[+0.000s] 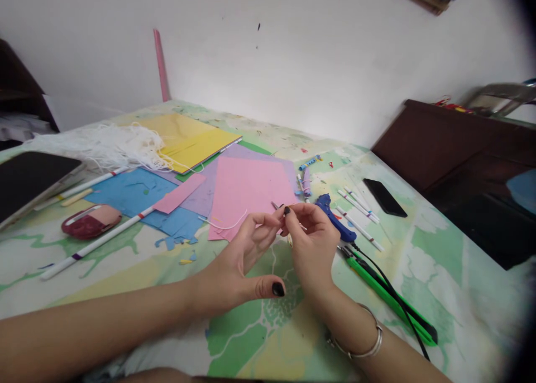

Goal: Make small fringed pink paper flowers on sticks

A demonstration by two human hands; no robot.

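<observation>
Desk (167, 271) under a patterned cover. Yellow folder or sheet (196, 143) and white yarn (125, 143) lie toward the far left; pink sheet (251, 182) overlaps others just beyond the hands. Spread probably keeps the colours reachable while leaving the near side for handwork.

Left hand (251, 260): fingers reach to the right hand's fingertips, thumb held well apart; cannot tell whether its fingers clamp anything. Likely steadying. Right hand (312, 240): thumb and forefinger together, pinching a small piece; a fine pinch seems suited to something so slight.

Green tool (389, 293) and blue glue gun (341, 226) to the right, apparently parked within the right hand's reach.

Small piece (275, 205): mostly hidden, kind unclear. Sits between the two hands' fingertips, in the right grip, its narrow end poking out toward the left, above the pink sheet's near edge as seen here.
</observation>
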